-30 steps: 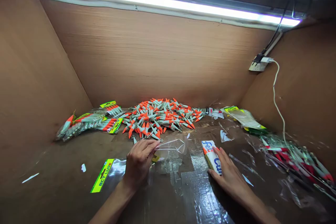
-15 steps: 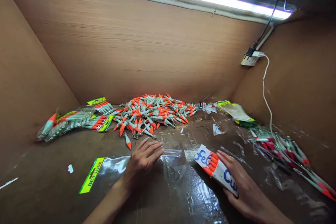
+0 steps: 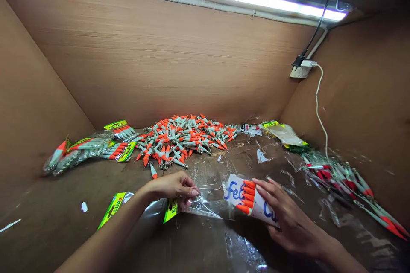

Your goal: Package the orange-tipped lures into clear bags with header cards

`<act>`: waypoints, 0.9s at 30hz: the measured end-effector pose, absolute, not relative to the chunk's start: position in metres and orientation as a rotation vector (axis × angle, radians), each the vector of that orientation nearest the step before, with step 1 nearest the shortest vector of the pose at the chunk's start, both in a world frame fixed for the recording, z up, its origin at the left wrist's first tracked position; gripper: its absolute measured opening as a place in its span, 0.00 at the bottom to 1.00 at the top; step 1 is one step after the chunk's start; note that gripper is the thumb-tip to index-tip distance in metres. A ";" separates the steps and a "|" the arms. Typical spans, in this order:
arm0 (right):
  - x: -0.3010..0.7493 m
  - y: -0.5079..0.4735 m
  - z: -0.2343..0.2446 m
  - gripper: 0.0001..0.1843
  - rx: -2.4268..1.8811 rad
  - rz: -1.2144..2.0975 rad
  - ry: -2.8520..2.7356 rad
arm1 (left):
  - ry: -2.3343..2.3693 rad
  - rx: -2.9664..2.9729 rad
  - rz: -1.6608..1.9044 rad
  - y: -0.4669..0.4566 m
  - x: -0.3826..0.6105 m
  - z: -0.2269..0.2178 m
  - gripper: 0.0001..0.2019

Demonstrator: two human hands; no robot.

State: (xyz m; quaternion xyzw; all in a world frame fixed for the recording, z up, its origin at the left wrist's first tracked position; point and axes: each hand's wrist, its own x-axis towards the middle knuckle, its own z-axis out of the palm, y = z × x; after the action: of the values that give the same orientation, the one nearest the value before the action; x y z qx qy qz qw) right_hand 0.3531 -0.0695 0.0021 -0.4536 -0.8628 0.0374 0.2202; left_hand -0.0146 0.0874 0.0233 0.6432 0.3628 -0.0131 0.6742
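Observation:
My left hand (image 3: 181, 188) pinches a clear plastic bag (image 3: 205, 210) with a yellow-green header, its mouth partly spread toward the right. Under that forearm lies a second bag, its "LURE" header (image 3: 112, 209) flat on the table. Fingers of my right hand (image 3: 283, 211) are wrapped round a white card (image 3: 235, 187) with blue handwriting. Held against this card is a row of lures (image 3: 248, 198), orange tips pointing left; their other ends are hidden by the hand. The card's left edge is just right of the bag's mouth.
A large pile of orange-and-white lures (image 3: 188, 136) sits against the back wall, with one loose lure (image 3: 153, 172) in front. Filled lure packs (image 3: 86, 149) lie left. Flat empty bags (image 3: 285, 134) and red-and-white lures (image 3: 336, 175) lie right. A white cable (image 3: 317, 94) hangs there.
My left hand has gone from lying spread on the bags to pinching one and lifting its mouth. My right hand has brought the card and lures a little left, toward the bag.

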 end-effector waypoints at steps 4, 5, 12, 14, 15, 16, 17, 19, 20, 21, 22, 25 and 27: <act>0.346 -0.068 0.000 0.57 -1.237 0.207 -2.454 | 0.815 1.559 -0.122 0.099 -0.011 0.012 0.25; 0.344 -0.068 -0.001 0.56 -1.248 0.233 -2.464 | 0.829 1.597 -0.140 0.101 -0.010 0.011 0.26; 0.325 -0.066 -0.011 0.56 -1.263 0.424 -2.549 | 1.036 1.920 0.033 0.094 0.006 0.004 0.21; 0.321 -0.065 -0.015 0.56 -1.293 0.473 -2.526 | 1.156 2.130 0.250 0.076 0.011 0.005 0.21; 0.319 -0.065 -0.017 0.56 -1.307 0.502 -2.513 | 1.215 2.271 0.368 0.065 0.014 0.005 0.19; 0.317 -0.065 -0.018 0.56 -1.322 0.533 -2.502 | 1.266 2.403 0.463 0.052 0.016 0.004 0.16; 0.315 -0.065 -0.019 0.57 -1.330 0.566 -2.497 | 1.286 2.488 0.500 0.038 0.018 0.002 0.13; 0.312 -0.065 -0.021 0.58 -1.333 0.623 -2.498 | 1.260 2.508 0.453 0.012 0.023 -0.003 0.16; 0.311 -0.065 -0.022 0.59 -1.330 0.646 -2.498 | 1.252 2.506 0.424 0.000 0.026 -0.007 0.20; 0.310 -0.064 -0.022 0.59 -1.326 0.663 -2.500 | 1.263 2.517 0.398 -0.010 0.029 -0.010 0.26; 0.308 -0.064 -0.023 0.59 -1.321 0.677 -2.502 | 1.293 2.533 0.376 -0.017 0.032 -0.014 0.29; 0.305 -0.061 -0.023 0.59 -1.306 0.697 -2.510 | 1.358 2.606 0.311 -0.027 0.039 -0.020 0.25; 0.304 -0.060 -0.022 0.60 -1.299 0.706 -2.517 | 1.321 2.660 0.288 -0.027 0.041 -0.020 0.15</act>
State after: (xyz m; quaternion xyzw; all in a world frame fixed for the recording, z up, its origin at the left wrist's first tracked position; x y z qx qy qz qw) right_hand 0.3038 -0.0598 -0.0216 -0.4421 -0.8570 0.2402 0.1110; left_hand 0.0413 -0.0274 -0.0202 0.8887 0.4413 0.0962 0.0790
